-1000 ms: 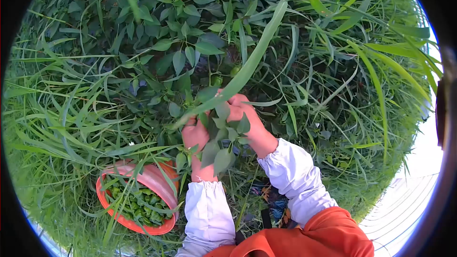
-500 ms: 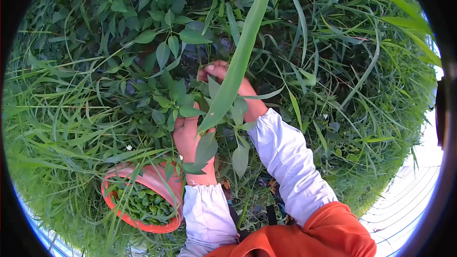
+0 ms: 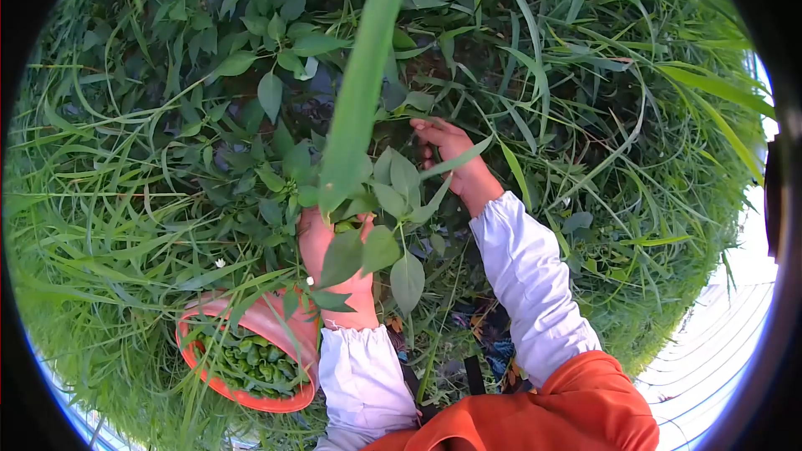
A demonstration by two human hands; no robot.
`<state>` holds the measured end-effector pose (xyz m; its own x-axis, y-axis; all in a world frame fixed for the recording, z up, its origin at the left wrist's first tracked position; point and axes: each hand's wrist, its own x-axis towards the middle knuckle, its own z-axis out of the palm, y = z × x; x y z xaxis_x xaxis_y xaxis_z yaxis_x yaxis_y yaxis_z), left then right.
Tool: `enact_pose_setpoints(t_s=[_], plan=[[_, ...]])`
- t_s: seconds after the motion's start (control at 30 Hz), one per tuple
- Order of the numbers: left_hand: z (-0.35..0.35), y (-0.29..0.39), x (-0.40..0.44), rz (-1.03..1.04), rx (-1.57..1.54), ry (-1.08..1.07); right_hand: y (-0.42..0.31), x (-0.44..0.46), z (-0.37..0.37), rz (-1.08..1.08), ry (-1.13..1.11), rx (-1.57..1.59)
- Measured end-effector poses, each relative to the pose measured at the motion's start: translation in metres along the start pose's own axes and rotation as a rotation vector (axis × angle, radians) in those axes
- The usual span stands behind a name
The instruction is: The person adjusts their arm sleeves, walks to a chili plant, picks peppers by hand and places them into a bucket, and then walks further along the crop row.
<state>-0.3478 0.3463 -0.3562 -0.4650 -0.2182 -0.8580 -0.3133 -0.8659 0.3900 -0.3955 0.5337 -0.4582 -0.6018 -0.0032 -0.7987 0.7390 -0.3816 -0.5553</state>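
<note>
My left hand (image 3: 316, 244) is half hidden behind broad leaves of a pepper plant (image 3: 407, 277). Its fingers curl inward around something green that I cannot make out. Farther forward and to the right, my right hand (image 3: 451, 150) reaches in among the stems, thumb and fingers drawn together near a thin green stalk. Whatever is between those fingertips is too small to name. Close by my left forearm, a red bucket (image 3: 302, 330) leans over in the grass, with many small green peppers (image 3: 255, 361) inside.
A long, wide grass blade (image 3: 361, 92) hangs across the view in front of the plants. Tall grass (image 3: 92, 234) crowds the left, and more grass (image 3: 635, 142) tangles with leaves on the right. Leafy pepper branches (image 3: 238, 63) spread ahead.
My right hand has moved right, away from my left hand and the central stems. My left hand has shifted slightly left, its fingers curling in. The long blade has swung left.
</note>
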Motion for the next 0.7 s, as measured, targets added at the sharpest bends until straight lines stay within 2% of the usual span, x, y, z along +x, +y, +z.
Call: enact_pose_setpoints(t_s=[0.03,0.13,0.17,0.23,0.3,0.33,0.37,0.47,0.5,0.53,0.57,0.67,0.7], plan=[[-0.019,-0.007,0.013,0.038,-0.019,-0.164,0.003,0.009,-0.003,0.01,-0.034,0.027],[-0.02,-0.003,0.011,0.018,0.136,-0.166,0.023,0.049,0.008,-0.096,-0.078,0.032],[-0.017,-0.003,0.009,0.019,0.093,-0.144,0.021,0.054,0.013,-0.077,-0.116,0.018],[-0.008,-0.002,0.004,0.02,0.005,-0.101,0.028,0.058,0.027,-0.245,-0.066,0.199],[-0.016,-0.001,0.006,-0.009,-0.045,-0.159,0.033,0.062,0.036,-0.41,-0.018,0.377],[-0.02,0.0,0.006,-0.024,-0.07,-0.185,0.028,0.065,0.03,-0.528,-0.047,0.068],[0.003,0.002,-0.007,0.008,-0.165,0.025,0.011,0.065,0.026,-0.636,-0.076,-0.246],[-0.017,0.008,0.007,-0.042,0.003,-0.426,-0.017,0.029,0.033,-0.293,-0.109,-0.183],[-0.017,0.008,0.004,-0.047,0.032,-0.306,-0.02,0.019,0.031,-0.199,-0.08,-0.216],[-0.014,0.006,0.003,-0.055,0.01,-0.309,-0.023,0.009,0.029,-0.107,-0.053,-0.248],[-0.012,0.005,0.002,-0.063,-0.012,-0.314,-0.026,-0.001,0.028,-0.085,-0.064,-0.41],[-0.021,0.001,0.01,-0.065,-0.04,-0.272,-0.05,-0.034,0.027,0.101,-0.271,-0.488],[-0.023,0.001,0.012,-0.062,-0.042,-0.248,-0.053,-0.039,0.018,0.069,-0.396,-0.409]])
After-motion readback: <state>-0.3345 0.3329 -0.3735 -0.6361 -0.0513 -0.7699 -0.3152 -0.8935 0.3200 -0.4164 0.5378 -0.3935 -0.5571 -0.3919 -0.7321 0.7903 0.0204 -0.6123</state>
